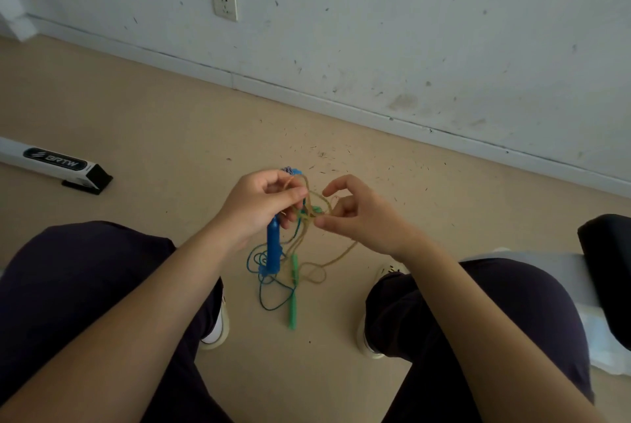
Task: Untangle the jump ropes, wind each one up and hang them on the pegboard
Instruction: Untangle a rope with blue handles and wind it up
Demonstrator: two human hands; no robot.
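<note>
A tangle of jump ropes hangs between my knees above the floor. My left hand [261, 202] grips the top of the blue handle [273, 247] together with loops of tan cord [336, 257]. My right hand [355, 214] pinches the knot of tan and green cord [309, 214] between thumb and fingers. A thin teal rope [269, 296] loops down from the blue handle. Green handles [293, 293] dangle below the knot. No pegboard is in view.
I sit with dark-trousered legs apart and white shoes [216, 327] on a tan floor. A white bar with a black foot [68, 168] lies to the left. A wall with a socket [224, 4] is ahead. A black seat edge [607, 259] is at right.
</note>
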